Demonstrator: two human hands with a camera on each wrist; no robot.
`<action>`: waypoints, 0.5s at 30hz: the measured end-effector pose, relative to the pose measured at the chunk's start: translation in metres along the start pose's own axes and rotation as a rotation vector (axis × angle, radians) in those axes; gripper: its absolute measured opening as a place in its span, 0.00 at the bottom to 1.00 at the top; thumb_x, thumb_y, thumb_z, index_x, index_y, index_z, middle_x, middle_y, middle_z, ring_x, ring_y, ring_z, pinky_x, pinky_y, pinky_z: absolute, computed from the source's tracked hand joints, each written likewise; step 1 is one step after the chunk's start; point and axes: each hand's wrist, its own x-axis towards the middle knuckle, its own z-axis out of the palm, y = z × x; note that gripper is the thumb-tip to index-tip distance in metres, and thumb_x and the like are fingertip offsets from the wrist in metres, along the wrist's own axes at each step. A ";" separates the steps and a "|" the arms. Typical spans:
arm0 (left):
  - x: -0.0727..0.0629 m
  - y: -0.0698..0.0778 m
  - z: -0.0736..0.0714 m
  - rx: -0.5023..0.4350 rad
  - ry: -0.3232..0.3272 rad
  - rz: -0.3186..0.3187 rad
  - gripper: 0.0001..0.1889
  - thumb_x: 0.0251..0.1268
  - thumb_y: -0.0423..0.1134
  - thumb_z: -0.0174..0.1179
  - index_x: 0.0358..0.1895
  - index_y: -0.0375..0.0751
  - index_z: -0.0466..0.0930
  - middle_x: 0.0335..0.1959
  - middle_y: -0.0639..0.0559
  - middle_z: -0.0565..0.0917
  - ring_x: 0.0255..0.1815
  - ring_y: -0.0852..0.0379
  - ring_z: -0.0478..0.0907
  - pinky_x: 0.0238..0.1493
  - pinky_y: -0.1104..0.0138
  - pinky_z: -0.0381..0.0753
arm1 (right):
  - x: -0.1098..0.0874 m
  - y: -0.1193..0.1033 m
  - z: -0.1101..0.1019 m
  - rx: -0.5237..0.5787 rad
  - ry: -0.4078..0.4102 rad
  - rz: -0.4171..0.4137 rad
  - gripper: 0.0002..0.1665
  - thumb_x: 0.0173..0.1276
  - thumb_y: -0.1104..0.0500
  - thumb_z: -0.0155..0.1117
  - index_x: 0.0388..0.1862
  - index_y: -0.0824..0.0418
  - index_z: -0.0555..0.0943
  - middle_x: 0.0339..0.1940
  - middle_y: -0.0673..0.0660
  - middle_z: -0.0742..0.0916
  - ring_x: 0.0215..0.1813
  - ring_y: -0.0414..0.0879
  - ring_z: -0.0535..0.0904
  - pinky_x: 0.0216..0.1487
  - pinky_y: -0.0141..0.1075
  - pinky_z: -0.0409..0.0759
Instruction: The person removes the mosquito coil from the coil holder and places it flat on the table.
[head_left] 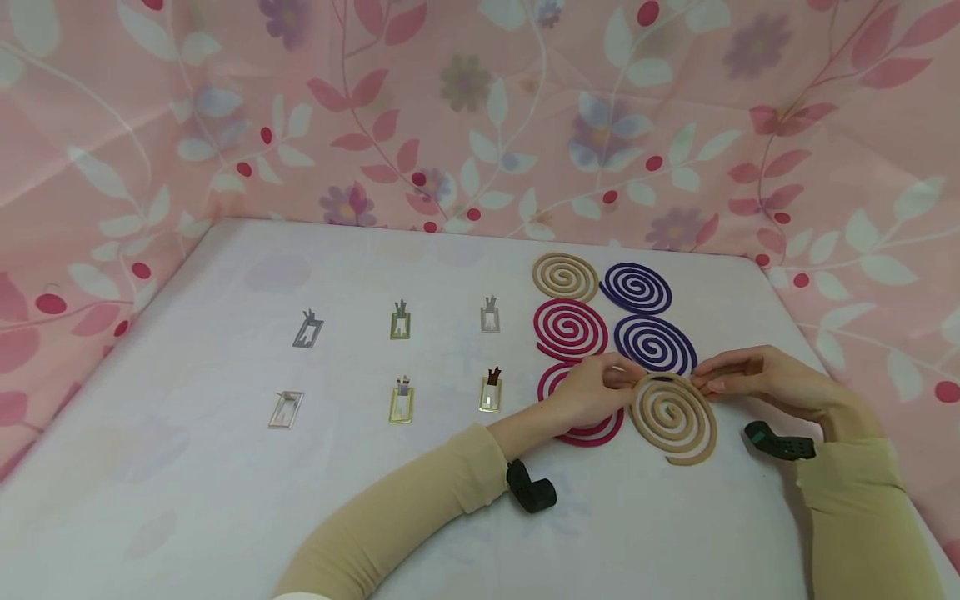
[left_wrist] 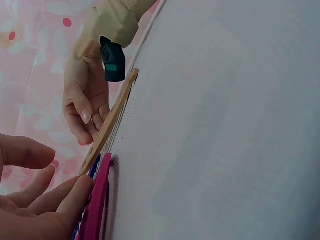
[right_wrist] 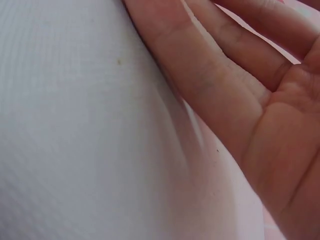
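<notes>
A tan mosquito coil [head_left: 673, 418] lies at the front right of several coils, its outer end toward me. My left hand [head_left: 592, 392] reaches over a crimson coil [head_left: 592, 435], and its fingertips touch the tan coil's left edge. In the left wrist view, the left thumb stands apart from the other fingers, beside the tan coil [left_wrist: 112, 117]. At the tan coil's upper right edge is my right hand [head_left: 772, 382], fingers slightly bent; contact there cannot be made out. The right wrist view shows that hand [right_wrist: 215, 85] low over the white cloth, its fingertips out of frame.
Behind lie two blue coils [head_left: 654, 343], another crimson coil [head_left: 570, 329] and another tan coil [head_left: 565, 277]. Several small metal coil stands [head_left: 401, 404] are spread in two rows at the left and middle. Pink floral cloth [head_left: 450, 125] hangs behind the white table [head_left: 187, 500].
</notes>
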 end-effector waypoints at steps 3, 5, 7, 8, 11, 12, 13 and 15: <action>0.000 0.000 0.001 -0.009 -0.009 -0.010 0.13 0.67 0.35 0.63 0.53 0.44 0.83 0.51 0.53 0.88 0.51 0.68 0.83 0.48 0.79 0.79 | 0.000 0.000 0.000 -0.012 -0.002 0.004 0.20 0.74 0.73 0.53 0.61 0.83 0.71 0.50 0.58 0.90 0.53 0.43 0.86 0.54 0.33 0.84; 0.001 0.000 0.001 -0.014 -0.011 -0.009 0.13 0.67 0.35 0.63 0.53 0.43 0.83 0.51 0.52 0.88 0.52 0.68 0.83 0.48 0.79 0.79 | -0.001 0.000 0.000 -0.017 -0.002 0.007 0.20 0.74 0.72 0.53 0.61 0.82 0.71 0.50 0.57 0.90 0.53 0.43 0.86 0.54 0.33 0.84; 0.001 0.000 0.001 -0.014 -0.010 -0.010 0.13 0.67 0.34 0.62 0.54 0.43 0.83 0.52 0.52 0.88 0.53 0.67 0.83 0.49 0.79 0.79 | -0.001 0.000 -0.001 -0.016 -0.008 0.008 0.19 0.74 0.72 0.53 0.61 0.82 0.72 0.50 0.57 0.90 0.53 0.43 0.86 0.54 0.33 0.84; 0.001 0.000 0.001 -0.013 -0.008 -0.010 0.13 0.67 0.34 0.62 0.54 0.43 0.83 0.52 0.52 0.88 0.53 0.67 0.83 0.49 0.79 0.79 | -0.001 0.001 -0.001 -0.014 -0.010 0.006 0.19 0.74 0.73 0.53 0.61 0.82 0.72 0.50 0.57 0.90 0.53 0.43 0.86 0.54 0.33 0.84; 0.000 0.000 0.000 -0.004 -0.004 -0.012 0.13 0.67 0.34 0.62 0.54 0.44 0.83 0.51 0.53 0.88 0.53 0.67 0.82 0.51 0.79 0.78 | -0.001 0.001 -0.001 -0.002 -0.025 0.003 0.19 0.74 0.73 0.53 0.61 0.82 0.72 0.50 0.57 0.90 0.53 0.43 0.86 0.54 0.33 0.84; 0.000 0.000 0.000 0.001 -0.005 -0.013 0.14 0.67 0.34 0.62 0.54 0.44 0.83 0.51 0.53 0.88 0.53 0.67 0.82 0.52 0.79 0.77 | -0.001 0.001 -0.002 0.004 -0.029 0.003 0.19 0.74 0.73 0.53 0.61 0.82 0.72 0.50 0.57 0.90 0.53 0.43 0.86 0.54 0.34 0.84; 0.000 0.000 0.000 0.001 -0.007 -0.012 0.13 0.67 0.34 0.62 0.54 0.44 0.83 0.51 0.54 0.88 0.53 0.67 0.82 0.52 0.79 0.77 | -0.001 0.001 -0.002 0.010 -0.033 0.003 0.19 0.74 0.73 0.52 0.61 0.82 0.71 0.50 0.57 0.90 0.52 0.43 0.86 0.54 0.34 0.84; 0.000 0.000 -0.001 0.001 -0.011 -0.009 0.13 0.67 0.34 0.62 0.54 0.44 0.83 0.51 0.53 0.88 0.53 0.68 0.82 0.52 0.79 0.77 | -0.001 0.002 -0.002 0.019 -0.040 0.001 0.19 0.74 0.73 0.52 0.61 0.82 0.71 0.50 0.58 0.90 0.52 0.43 0.86 0.53 0.35 0.85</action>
